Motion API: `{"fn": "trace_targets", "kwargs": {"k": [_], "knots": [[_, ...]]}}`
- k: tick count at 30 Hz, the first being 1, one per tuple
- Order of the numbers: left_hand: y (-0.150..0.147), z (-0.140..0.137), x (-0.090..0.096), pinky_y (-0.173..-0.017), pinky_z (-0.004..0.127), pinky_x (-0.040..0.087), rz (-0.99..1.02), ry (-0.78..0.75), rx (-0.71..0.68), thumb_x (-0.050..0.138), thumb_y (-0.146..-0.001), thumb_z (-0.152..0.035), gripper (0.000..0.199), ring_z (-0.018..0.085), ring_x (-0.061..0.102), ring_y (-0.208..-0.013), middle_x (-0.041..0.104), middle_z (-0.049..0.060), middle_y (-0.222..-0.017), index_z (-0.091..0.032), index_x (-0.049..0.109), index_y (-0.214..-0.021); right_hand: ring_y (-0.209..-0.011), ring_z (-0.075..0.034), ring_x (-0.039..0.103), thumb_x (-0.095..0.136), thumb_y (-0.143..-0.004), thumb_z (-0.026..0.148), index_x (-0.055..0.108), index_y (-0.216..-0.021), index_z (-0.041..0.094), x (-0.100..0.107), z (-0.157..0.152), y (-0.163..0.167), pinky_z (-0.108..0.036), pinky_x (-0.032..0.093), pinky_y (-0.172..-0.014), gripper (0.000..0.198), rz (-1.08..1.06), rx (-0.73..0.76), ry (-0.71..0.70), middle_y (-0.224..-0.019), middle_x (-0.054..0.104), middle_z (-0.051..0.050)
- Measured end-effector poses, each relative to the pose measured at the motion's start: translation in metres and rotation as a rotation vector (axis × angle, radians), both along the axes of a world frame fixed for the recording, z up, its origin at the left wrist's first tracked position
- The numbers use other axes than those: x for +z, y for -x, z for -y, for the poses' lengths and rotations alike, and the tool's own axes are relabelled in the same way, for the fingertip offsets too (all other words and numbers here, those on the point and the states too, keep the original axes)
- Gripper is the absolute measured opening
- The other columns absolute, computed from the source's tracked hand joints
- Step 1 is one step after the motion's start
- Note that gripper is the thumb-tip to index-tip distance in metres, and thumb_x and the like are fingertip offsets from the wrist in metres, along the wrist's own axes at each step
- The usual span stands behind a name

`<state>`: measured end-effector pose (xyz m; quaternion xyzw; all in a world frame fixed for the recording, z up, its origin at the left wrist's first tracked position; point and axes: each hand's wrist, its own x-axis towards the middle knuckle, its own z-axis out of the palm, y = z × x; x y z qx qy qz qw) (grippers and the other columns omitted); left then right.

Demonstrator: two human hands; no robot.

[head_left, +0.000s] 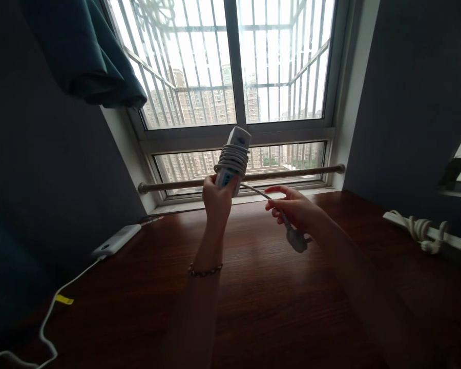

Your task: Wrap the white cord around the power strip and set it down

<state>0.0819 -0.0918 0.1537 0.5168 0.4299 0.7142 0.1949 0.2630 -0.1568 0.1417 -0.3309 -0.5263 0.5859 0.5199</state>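
Observation:
My left hand (218, 199) is closed round the lower end of a white power strip (239, 137), raised above the table and tilted. Several turns of its grey-white cord (232, 160) are wound round the strip's middle. The cord's loose end runs from the strip to my right hand (292, 205), which pinches it between thumb and fingers. Below that hand dangles the plug (296, 240). A bracelet (205, 270) circles my left wrist.
A dark brown wooden table (238, 297) spreads beneath my hands. At left lies a white power strip (117, 241) with its cord trailing; at right, another strip (426, 230) wrapped in cord. A rail (292, 174) crosses before the barred window. A curtain (96, 56) hangs upper left.

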Motion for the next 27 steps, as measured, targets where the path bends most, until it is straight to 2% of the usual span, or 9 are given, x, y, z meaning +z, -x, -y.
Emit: {"fn": "trace_targets", "kwargs": {"k": [3,5,10,14,17,20,23,27], "knots": [[0.010,-0.012,-0.007,-0.070,0.035,0.048,-0.060,0.047,0.104,0.077,-0.054,-0.039,0.043,0.022,0.060,-0.074,0.058,0.003,-0.074,-0.016,0.053,-0.082,-0.055,-0.010,0.060,0.060,-0.071,0.015,0.065,-0.081,0.010,0.007,0.010,0.001,-0.022,0.053,-0.057,0.012,-0.034,0.094,0.046,-0.068,0.063,-0.004],[0.013,-0.017,-0.009,-0.067,0.035,0.048,-0.095,0.094,0.082,0.077,-0.055,-0.037,0.040,0.023,0.061,-0.071,0.059,0.004,-0.071,-0.015,0.054,-0.080,-0.063,-0.015,0.065,0.057,-0.069,0.012,0.068,-0.075,0.009,0.011,0.015,-0.002,-0.028,0.056,-0.069,0.013,-0.059,0.096,0.037,-0.068,0.066,-0.006],[0.008,-0.023,-0.012,-0.055,0.033,0.050,-0.163,0.210,-0.101,0.070,-0.065,-0.036,0.029,0.021,0.063,-0.058,0.062,0.007,-0.064,-0.012,0.056,-0.077,-0.081,-0.024,0.067,0.055,-0.066,0.010,0.071,-0.076,0.008,0.021,0.021,-0.024,-0.035,0.053,-0.083,0.019,-0.104,0.075,-0.055,-0.078,0.070,-0.012],[0.000,-0.024,-0.017,-0.058,0.033,0.049,-0.252,0.229,-0.035,0.066,-0.069,-0.039,0.031,0.022,0.063,-0.063,0.062,0.008,-0.069,-0.013,0.055,-0.082,-0.084,-0.025,0.067,0.067,-0.060,0.011,0.071,-0.080,0.010,0.020,0.020,-0.028,-0.036,0.051,-0.088,0.020,-0.090,0.145,-0.151,-0.079,0.070,-0.009],[-0.005,-0.019,-0.018,-0.067,0.035,0.045,-0.386,0.230,0.067,0.067,-0.067,-0.038,0.033,0.026,0.062,-0.075,0.062,0.009,-0.076,-0.014,0.053,-0.084,-0.081,-0.023,0.068,0.077,-0.056,0.014,0.069,-0.077,0.014,0.016,0.017,-0.019,-0.032,0.053,-0.082,0.023,-0.083,0.095,-0.209,-0.074,0.069,-0.004],[-0.008,-0.010,-0.017,-0.069,0.034,0.041,-0.581,0.206,0.054,0.068,-0.065,-0.036,0.033,0.027,0.059,-0.079,0.062,0.010,-0.079,-0.015,0.053,-0.086,-0.070,-0.021,0.068,0.080,-0.059,0.029,0.065,-0.074,0.014,0.014,0.015,-0.013,-0.031,0.055,-0.070,0.025,-0.016,-0.041,-0.235,-0.066,0.067,-0.004],[-0.011,-0.001,-0.018,-0.064,0.031,0.038,-0.796,0.172,-0.094,0.069,-0.061,-0.032,0.028,0.025,0.057,-0.072,0.060,0.007,-0.072,-0.018,0.054,-0.079,-0.053,-0.017,0.064,0.074,-0.064,0.045,0.063,-0.069,0.012,0.014,0.015,-0.013,-0.026,0.052,-0.051,0.035,0.144,-0.161,-0.284,-0.056,0.064,-0.005],[-0.021,0.010,-0.024,-0.056,0.027,0.033,-1.055,0.142,-0.378,0.074,-0.051,-0.023,0.022,0.019,0.050,-0.057,0.055,0.001,-0.058,-0.020,0.055,-0.060,-0.040,-0.010,0.052,0.067,-0.073,0.044,0.063,-0.063,0.012,0.012,0.009,-0.018,-0.019,0.038,-0.040,0.034,0.321,-0.170,-0.359,-0.044,0.056,-0.002]]}}
